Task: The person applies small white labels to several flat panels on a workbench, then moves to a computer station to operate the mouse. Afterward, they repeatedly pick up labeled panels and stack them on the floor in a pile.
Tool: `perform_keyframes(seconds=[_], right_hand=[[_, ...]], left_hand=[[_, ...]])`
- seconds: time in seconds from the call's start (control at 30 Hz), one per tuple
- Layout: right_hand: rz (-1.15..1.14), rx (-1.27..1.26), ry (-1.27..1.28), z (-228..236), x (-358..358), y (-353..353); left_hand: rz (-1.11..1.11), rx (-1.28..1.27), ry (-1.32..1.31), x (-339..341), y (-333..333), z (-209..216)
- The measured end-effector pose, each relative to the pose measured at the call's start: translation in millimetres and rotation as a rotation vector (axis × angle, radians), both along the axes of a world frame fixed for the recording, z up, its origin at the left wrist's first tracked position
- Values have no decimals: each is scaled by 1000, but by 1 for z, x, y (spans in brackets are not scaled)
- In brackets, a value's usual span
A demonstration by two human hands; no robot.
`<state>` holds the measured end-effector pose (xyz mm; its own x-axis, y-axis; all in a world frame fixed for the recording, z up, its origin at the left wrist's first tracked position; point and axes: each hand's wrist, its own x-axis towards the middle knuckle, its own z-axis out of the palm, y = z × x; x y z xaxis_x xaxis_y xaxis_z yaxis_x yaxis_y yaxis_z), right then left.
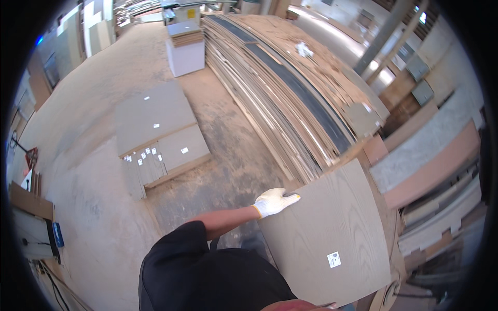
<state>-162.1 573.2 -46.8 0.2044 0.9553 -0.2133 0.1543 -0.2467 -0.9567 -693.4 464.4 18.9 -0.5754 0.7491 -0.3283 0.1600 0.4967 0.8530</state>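
A large grey-brown wood-grain panel (pixel 332 212) with a white label (pixel 334 259) spreads out in front of me on the right. My left hand (pixel 272 202), in a white knitted glove with a yellow cuff edge, holds the panel's left edge near its far corner. One digit lies across the top face; the others are partly hidden. At the lower edge a bit of bare skin (pixel 290 306) shows beside my black shirt, but my right hand is not visible.
Labelled panels (pixel 153 111) lie stacked low on the floor to the left. A long pile of boards (pixel 264 88) runs away ahead. Behind it stands a white block (pixel 185 58) carrying boards. Offcuts (pixel 441 217) lean along the right. A blue-handled tool (pixel 58 234) is at far left.
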Motion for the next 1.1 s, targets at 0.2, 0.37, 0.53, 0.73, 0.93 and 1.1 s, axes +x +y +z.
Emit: perform_keyframes(seconds=[0.2, 0.37, 0.53, 0.73, 0.93, 1.1], right_hand=[[500, -174, -161, -21, -224, 164], [794, -20, 147, -28, -548, 265], [1221, -10, -46, -16, -871, 274], [1563, 146, 149, -19, -1199, 190], [1718, 385, -152, 6, -1427, 152], [1720, 332, -282, -11, -1628, 122]], left_hand=[[446, 105, -66, -203, -21, -55], [970, 155, -47, -349, -92, -68], [1477, 463, -88, -422, -177, -112], [1836, 612, 208, -550, -234, -168], [2021, 458, 209, -712, -263, -138], [2071, 441, 135, -863, -266, -135]])
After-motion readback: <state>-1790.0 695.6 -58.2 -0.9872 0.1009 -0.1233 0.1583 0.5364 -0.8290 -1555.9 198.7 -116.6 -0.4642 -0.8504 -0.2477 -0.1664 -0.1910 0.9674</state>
